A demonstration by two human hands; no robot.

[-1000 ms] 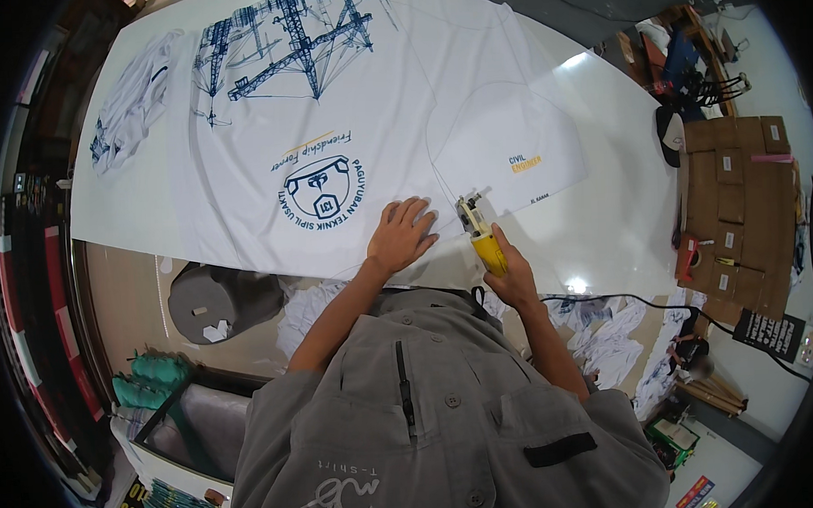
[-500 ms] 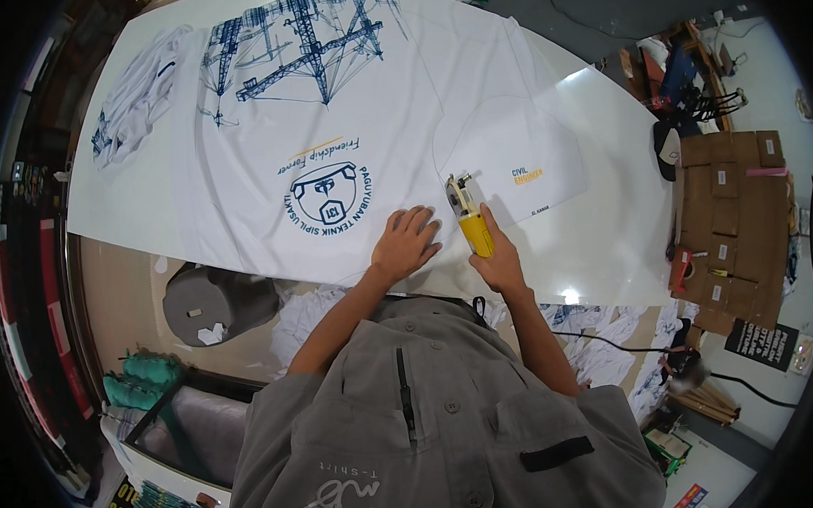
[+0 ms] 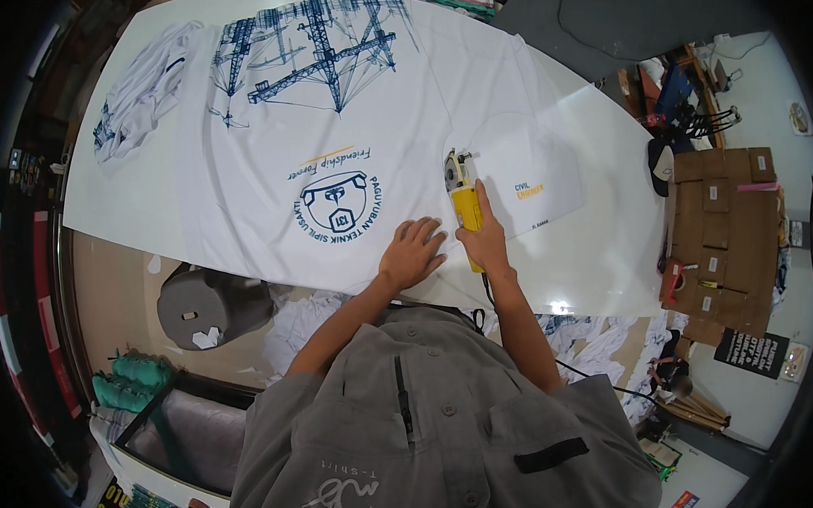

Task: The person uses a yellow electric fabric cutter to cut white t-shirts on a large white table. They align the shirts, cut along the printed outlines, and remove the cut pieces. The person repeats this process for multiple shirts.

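My right hand [image 3: 485,244] is closed around a yellow electric fabric cutter [image 3: 467,207] with a metal cutting head pointing away from me. The head sits at the seam between two parts of white fabric. To its left spreads a large white cloth [image 3: 261,178] with blue crane drawings and a round emblem. On the right lies a white piece [image 3: 555,159] with small dark and yellow print. My left hand [image 3: 414,252] rests flat on the cloth's near edge, fingers slightly apart, holding nothing. The blade's contact with the cloth is too small to make out.
The cloth lies on a glossy white table [image 3: 613,265]. A crumpled white fabric heap [image 3: 146,93] lies at its far left. Below the near edge stand a grey stool [image 3: 213,305] and loose fabric scraps [image 3: 598,346]. The cutter's black cord [image 3: 608,386] trails rightward. Cardboard [image 3: 719,225] stands right.
My right hand has pushed the cutter farther from me along the fabric. My left hand stays about the same on the cloth. The whole view has shifted slightly.
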